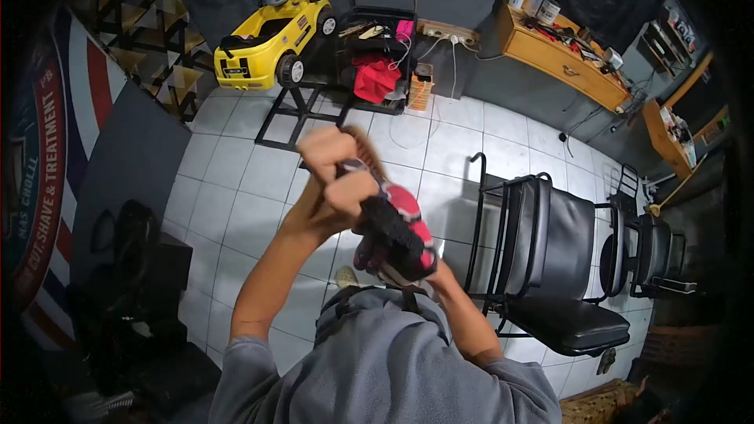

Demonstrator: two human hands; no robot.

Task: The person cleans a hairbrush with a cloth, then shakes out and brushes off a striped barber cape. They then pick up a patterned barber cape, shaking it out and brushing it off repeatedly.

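My left hand (338,169) is closed around a brown object (366,149) with a ridged, bristle-like edge, which looks like a brush. It presses against the upper end of a black, pink and white item (400,224), possibly a shoe or a glove. My right forearm (463,310) reaches up to the lower end of this item. The fingers of my right hand are covered or too dark to make out. Both hands are together in front of my chest.
A yellow toy car (271,39) stands at the upper left beside a black rack (377,106) with a red cloth (375,78). A wooden shelf (561,63) holds bottles and tools. Black padded chairs (558,239) stand at right on the tiled floor (251,196).
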